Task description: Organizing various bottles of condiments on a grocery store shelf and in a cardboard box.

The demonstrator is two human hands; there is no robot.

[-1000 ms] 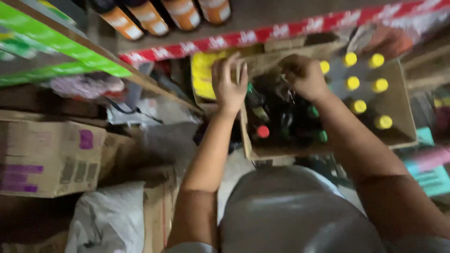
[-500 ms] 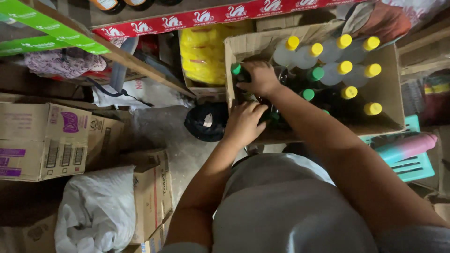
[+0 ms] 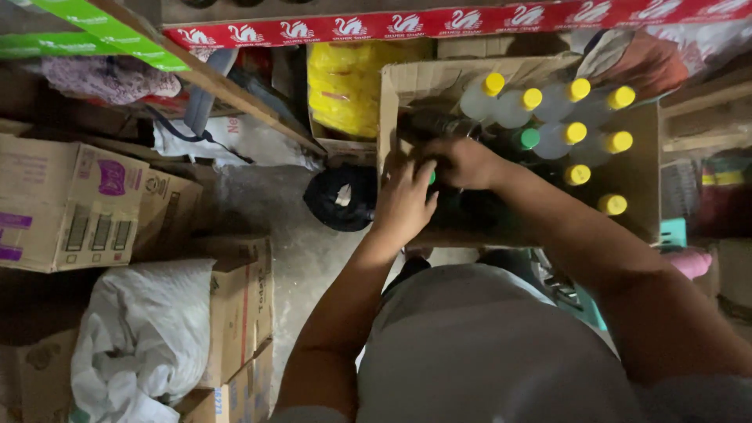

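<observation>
A bare grey concrete floor (image 3: 274, 227) carries most of what shows here. An open cardboard box (image 3: 638, 196) sits on it, packed with upright bottles: clear ones with yellow caps (image 3: 576, 133) and darker ones with green caps (image 3: 529, 139). Just left of this box a dark coiled bundle (image 3: 342, 196) lies on the floor. Further left stand closed cardboard cartons (image 3: 66, 204), and a white sack (image 3: 141, 337) slumps between them and another carton (image 3: 243, 313). A wooden shelf (image 3: 235, 86) slants above the floor, its front edge trimmed with a red strip (image 3: 439, 23).
</observation>
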